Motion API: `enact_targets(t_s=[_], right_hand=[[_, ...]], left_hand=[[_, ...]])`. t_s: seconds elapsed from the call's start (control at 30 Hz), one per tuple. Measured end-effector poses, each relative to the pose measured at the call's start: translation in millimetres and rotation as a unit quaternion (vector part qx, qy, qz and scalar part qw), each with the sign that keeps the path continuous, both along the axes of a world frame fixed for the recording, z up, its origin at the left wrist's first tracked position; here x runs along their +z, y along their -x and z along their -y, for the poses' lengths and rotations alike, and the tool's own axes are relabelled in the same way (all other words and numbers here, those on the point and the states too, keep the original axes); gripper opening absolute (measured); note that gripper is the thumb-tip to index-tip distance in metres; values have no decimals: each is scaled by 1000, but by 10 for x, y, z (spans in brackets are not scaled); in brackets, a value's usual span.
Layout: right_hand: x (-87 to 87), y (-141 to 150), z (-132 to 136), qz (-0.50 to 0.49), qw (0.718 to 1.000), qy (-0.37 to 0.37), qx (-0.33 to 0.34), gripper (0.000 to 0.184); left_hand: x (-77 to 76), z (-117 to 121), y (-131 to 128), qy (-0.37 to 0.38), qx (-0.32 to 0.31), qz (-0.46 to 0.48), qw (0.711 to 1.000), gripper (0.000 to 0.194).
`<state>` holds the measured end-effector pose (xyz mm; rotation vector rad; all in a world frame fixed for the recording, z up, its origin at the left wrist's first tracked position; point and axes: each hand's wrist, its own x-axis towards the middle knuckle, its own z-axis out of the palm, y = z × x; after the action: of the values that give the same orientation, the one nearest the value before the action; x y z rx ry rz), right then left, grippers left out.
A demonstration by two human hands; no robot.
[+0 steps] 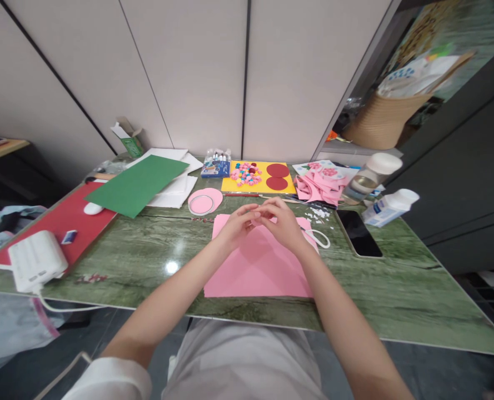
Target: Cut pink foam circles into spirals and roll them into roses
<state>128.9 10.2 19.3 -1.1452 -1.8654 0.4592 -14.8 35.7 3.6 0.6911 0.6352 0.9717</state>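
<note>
My left hand point(242, 223) and my right hand point(280, 221) meet above the pink paper sheets point(259, 275), with fingertips bent in and pressed together. Whatever they may pinch is too small or hidden to make out. Beside my right hand lie scissors with a white handle point(322, 239), their blades mostly hidden. Just beyond the hands rests a thin red stick point(242, 195). Left of it are overlapping pink paper circles point(208, 199), one under a clear ring.
A yellow sheet point(258, 189) bears small colored balls and two dark red circles point(277, 183). Pink scraps point(322, 186), a bottle point(369, 180), a white container point(390, 208) and a phone point(359, 233) are at right. Green paper point(136, 186), red paper point(59, 228) and a white power bank point(38, 259) lie left.
</note>
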Motion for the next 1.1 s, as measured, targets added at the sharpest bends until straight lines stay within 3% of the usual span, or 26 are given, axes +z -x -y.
enact_targets(t_s=[0.4, 0.83, 1.1], right_hand=[[-18, 44, -3, -25, 999, 12, -26, 10], [47, -98, 13, 31, 996, 43, 70, 19], [-9, -40, -5, 13, 1000, -1, -5, 15]], left_hand=[[29, 60, -34, -7, -9, -17, 1000, 27], [-36, -28, 21, -45, -18, -36, 998, 33], [-47, 15, -14, -17, 12, -14, 1000, 31]])
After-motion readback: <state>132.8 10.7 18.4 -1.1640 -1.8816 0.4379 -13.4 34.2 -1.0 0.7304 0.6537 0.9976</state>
